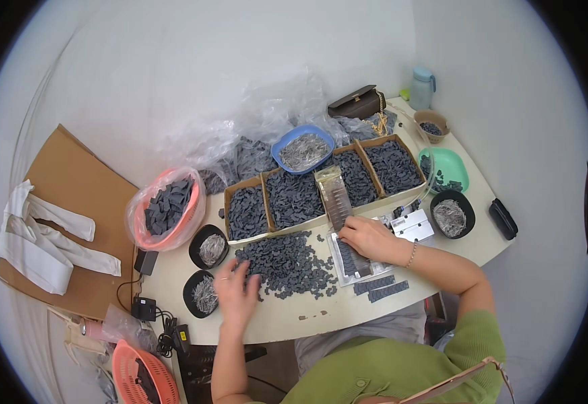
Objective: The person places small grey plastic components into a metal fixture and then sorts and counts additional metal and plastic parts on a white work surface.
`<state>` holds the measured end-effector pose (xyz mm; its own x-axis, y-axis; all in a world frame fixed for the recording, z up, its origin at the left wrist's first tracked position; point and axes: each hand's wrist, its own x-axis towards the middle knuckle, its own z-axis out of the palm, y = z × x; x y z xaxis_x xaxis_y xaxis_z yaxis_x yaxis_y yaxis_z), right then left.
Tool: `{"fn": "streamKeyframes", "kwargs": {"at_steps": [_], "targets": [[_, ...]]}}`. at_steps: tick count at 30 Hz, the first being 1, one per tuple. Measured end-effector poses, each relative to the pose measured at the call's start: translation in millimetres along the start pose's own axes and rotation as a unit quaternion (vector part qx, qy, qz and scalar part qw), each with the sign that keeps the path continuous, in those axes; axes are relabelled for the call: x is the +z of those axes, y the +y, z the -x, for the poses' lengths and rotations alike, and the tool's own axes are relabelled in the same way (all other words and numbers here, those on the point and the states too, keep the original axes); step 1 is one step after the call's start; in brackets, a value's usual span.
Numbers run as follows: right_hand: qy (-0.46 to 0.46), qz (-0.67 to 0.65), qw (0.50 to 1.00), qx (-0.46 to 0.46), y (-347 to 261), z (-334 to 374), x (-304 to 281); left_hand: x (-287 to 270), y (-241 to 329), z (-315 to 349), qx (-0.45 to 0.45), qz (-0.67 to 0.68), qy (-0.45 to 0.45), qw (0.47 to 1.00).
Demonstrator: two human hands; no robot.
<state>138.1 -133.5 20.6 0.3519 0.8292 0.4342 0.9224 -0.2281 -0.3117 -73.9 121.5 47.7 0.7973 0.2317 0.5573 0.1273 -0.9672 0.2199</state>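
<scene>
My left hand point(236, 295) hovers over the table's left front with its fingers apart. It is between a black bowl of thin metal pins point(205, 296) and a loose heap of small dark grey pieces point(282, 261). My right hand point(367, 237) is closed around the lower part of a long, narrow brownish plate point(335, 195) with a clear, ribbed look. The plate slants from the divided box down over a white fixture point(378, 271). My fingers hide part of the plate. Two flat dark grey strips point(388, 291) lie just in front of the fixture.
A divided cardboard box point(267, 236) of dark pieces spans the table's middle, with a blue tray point(278, 159) of pins behind. More black bowls hold pins. At left is a pink basket point(185, 232); at right, a green tray point(457, 160), a bottle point(421, 91) and a black case point(503, 219).
</scene>
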Motion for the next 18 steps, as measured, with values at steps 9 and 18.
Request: {"fn": "streamKeyframes", "kwargs": {"at_steps": [9,18], "targets": [[-0.012,0.162,0.982,-0.099,-13,9,-8,-39,-103,38,-0.213,-0.057,-0.046,0.974],[0.030,0.151,0.986,-0.070,-15,14,0,-43,-105,21,-0.245,-0.045,-0.129,0.960]]}}
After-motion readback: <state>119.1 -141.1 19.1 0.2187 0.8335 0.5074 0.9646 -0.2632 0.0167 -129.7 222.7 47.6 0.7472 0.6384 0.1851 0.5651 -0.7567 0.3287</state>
